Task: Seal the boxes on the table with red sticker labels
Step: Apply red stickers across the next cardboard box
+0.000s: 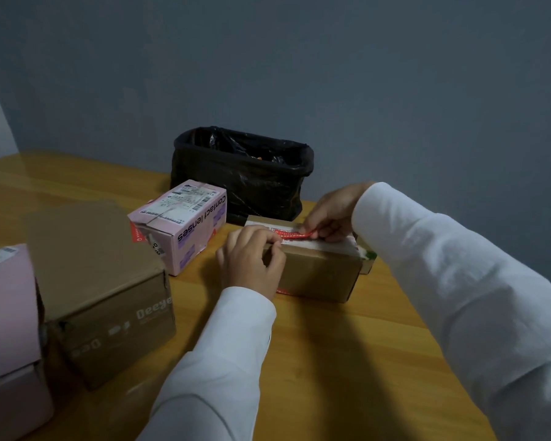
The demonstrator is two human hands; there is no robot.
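Item: small brown cardboard box (318,272), centre of yellow wooden table (347,345), long side toward the wearer.
Red sticker label (295,234): lies along the box top, over the white-taped seam, apparently to bridge the flaps.
Left hand (252,259): fingers curled over the 9 o'clock end of the box top, seemingly pinning the label's end.
Right hand (331,214): fingertips pinching the label's 3 o'clock end, likely to keep it taut.
At 10 o'clock: pink cardboard "Contact lenses" box (185,227), red label at its end.
At 12 o'clock: black bag-lined bin (242,173).

Bare table (347,361) in front of the brown box (318,272), pink box (185,227) close on its left, black bin (239,173) just behind, larger cardboard box (102,291) blocking the near left.
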